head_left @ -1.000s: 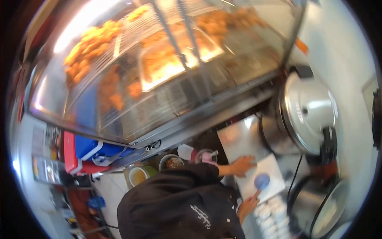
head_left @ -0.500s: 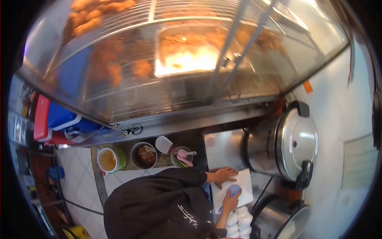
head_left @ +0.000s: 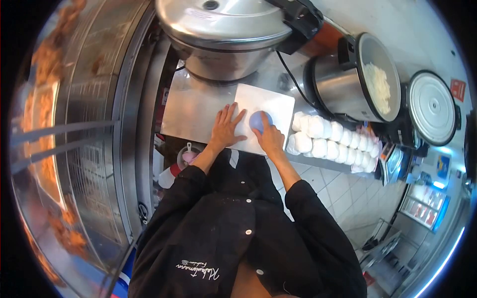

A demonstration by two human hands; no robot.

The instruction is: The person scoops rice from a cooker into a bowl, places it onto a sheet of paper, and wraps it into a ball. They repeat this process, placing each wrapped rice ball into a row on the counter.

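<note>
A white square sheet [head_left: 248, 99] lies on the steel counter top. My left hand [head_left: 227, 128] rests on its left edge, fingers spread, holding nothing. On the sheet's middle, my right hand [head_left: 269, 136] grips a round bluish-purple bowl-like object [head_left: 259, 120] from the near side. White wrapped bundles [head_left: 318, 148] stand in two rows just right of the sheet.
Behind the sheet stands a large steel cooker with its lid [head_left: 228, 25] on. An open cooker of rice [head_left: 376, 87] and a round lid [head_left: 433, 107] are at right. The glass display case [head_left: 89, 129] stands at left, a small pot [head_left: 189, 155] below the counter.
The view has turned and shifted toward the counter, so the display case now lies at the left and the hands sit near the middle. The right hand still holds the bluish object on the sheet.
</note>
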